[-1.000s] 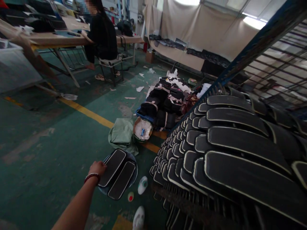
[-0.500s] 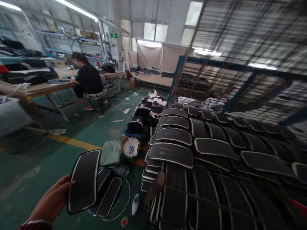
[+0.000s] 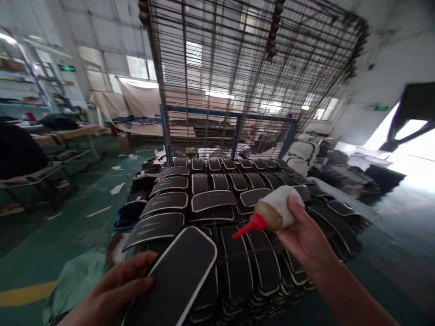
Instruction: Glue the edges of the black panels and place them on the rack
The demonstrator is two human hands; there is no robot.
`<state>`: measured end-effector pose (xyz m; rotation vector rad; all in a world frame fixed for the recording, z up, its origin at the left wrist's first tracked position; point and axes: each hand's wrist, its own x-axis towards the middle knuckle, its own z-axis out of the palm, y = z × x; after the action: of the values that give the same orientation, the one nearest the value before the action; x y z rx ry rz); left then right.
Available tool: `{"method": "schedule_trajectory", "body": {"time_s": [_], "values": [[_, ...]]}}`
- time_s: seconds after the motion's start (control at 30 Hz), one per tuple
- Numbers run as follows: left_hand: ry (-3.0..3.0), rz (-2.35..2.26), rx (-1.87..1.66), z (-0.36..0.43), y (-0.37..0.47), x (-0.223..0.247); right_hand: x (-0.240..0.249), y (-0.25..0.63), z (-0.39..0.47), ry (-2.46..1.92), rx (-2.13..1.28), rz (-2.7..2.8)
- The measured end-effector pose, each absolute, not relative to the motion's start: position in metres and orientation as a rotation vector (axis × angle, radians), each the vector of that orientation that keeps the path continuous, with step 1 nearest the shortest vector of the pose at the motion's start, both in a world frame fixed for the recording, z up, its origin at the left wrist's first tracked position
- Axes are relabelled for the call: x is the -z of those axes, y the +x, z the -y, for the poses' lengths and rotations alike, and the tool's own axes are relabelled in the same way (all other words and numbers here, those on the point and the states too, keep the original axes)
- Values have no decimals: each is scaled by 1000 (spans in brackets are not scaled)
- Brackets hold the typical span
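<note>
While hands grip pad (image 3: 176, 276), bottle (image 3: 277, 209): rack (image 3: 238, 199) beneath.

Wire rack (image 3: 234, 136) loaded with black pads

Overlapping rows of white-edged black pads (image 3: 212, 200) cover its shelf; the rack stands on the green floor (image 3: 44, 235).

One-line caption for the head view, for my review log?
Left hand holds a black white-edged panel while right hand aims a red-nozzled glue bottle over stacked panels.

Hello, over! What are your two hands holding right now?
Left hand grips a black panel. Right hand holds a glue bottle, red nozzle toward the panel, not touching. Rows of panels on the rack beneath.
</note>
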<state>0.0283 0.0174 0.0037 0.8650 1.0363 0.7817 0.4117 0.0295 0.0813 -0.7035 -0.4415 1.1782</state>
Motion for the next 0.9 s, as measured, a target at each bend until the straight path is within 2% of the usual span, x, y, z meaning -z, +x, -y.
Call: {"method": "schedule_trajectory", "body": {"time_s": [0.17, 0.43, 0.9], "values": [[989, -922, -555, -14, 74, -40, -85, 422, -21, -746, -1121, 765], [1185, -841, -321, -24, 85, -53, -79, 426, -14, -756, -1129, 881], [1100, -823, -311, -25, 84, -54, -75, 420, -14, -788, -1162, 893]]}}
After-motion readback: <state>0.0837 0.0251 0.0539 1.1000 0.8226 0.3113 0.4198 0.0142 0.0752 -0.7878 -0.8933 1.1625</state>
